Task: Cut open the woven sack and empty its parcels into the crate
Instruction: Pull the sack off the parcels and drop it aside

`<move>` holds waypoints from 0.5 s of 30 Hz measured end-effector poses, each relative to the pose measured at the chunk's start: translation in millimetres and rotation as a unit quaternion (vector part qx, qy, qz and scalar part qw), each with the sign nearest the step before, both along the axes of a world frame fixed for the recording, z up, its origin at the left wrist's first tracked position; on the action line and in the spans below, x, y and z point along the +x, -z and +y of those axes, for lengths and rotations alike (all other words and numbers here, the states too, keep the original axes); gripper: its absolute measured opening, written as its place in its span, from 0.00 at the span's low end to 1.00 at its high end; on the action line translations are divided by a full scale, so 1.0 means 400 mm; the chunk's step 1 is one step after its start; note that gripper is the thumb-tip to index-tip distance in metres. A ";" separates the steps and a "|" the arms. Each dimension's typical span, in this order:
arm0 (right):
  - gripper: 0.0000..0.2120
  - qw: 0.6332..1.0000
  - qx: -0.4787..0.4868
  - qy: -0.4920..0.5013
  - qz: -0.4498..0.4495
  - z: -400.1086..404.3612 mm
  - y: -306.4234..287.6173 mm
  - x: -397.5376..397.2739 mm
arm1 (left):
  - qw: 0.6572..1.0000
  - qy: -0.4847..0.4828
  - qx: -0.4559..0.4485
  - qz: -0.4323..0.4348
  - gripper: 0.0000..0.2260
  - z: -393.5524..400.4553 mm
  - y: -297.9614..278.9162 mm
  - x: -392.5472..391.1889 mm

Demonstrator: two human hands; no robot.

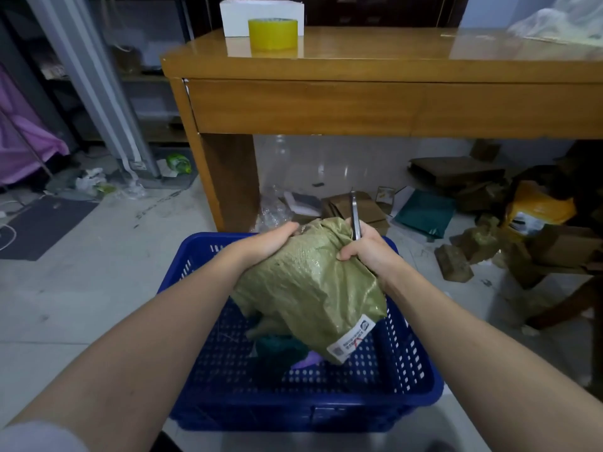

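An olive-green woven sack (310,285) with a white shipping label hangs upside down over a blue perforated plastic crate (408,363). My left hand (270,239) grips the sack's upper left corner. My right hand (365,249) clutches the upper right corner together with a pair of scissors (355,213), blades closed and pointing up. Beneath the sack's lower opening, a dark teal parcel (277,347) and a purple parcel (306,360) lie in the crate, partly hidden by the sack.
A wooden desk (326,106) stands right behind the crate, with a yellow tape roll (272,33) and a white box on top. Flattened cardboard, a teal mailer (427,212) and crumpled green sacks litter the floor at right. A dark mat lies at left.
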State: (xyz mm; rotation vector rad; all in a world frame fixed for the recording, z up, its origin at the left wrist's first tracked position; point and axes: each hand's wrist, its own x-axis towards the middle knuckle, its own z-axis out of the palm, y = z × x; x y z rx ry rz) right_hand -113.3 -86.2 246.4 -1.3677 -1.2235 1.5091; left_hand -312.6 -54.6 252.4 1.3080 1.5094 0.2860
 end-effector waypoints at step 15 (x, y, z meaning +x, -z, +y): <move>0.17 0.966 -0.001 0.250 0.060 -0.003 0.081 -0.050 | 0.888 -0.211 -0.027 -0.407 0.19 -0.125 0.100 0.042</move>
